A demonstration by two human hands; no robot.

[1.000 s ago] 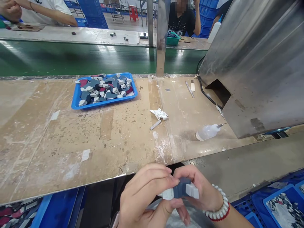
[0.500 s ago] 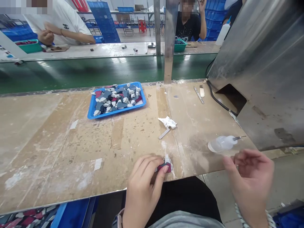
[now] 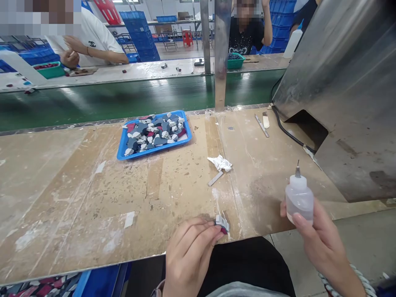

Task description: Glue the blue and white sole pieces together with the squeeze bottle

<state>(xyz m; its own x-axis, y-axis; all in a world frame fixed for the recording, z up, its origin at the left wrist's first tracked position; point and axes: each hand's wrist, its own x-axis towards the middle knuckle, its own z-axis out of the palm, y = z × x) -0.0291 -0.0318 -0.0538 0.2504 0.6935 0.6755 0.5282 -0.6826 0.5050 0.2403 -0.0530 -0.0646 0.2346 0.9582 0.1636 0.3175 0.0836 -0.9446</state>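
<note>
Near the front edge of the table, my left hand (image 3: 193, 243) is closed on a small grey and maroon piece (image 3: 222, 224); its grey, notched end sticks out past my fingertips, and the rest is hidden. Over the table's right front corner, my right hand (image 3: 320, 237) grips a clear squeeze bottle (image 3: 299, 200) with a thin metal needle tip. The bottle is upright, needle up, and partly filled with clear liquid. Farther back lies a blue tray (image 3: 154, 154) heaped with similar dark blue, grey and maroon pieces (image 3: 154, 134).
A crumpled white tissue (image 3: 220, 163) and a flat grey strip (image 3: 215, 178) lie mid-table. Behind them are a thin metal tool (image 3: 261, 126) and a cream-handled one (image 3: 265, 120). A metal housing (image 3: 346, 103) stands right. A green conveyor (image 3: 139, 97) runs behind; two people sit beyond it.
My right hand has picked up the squeeze bottle, which was lying on its side, and turned it needle up. The piece in my left hand has turned, showing more of its grey side.
</note>
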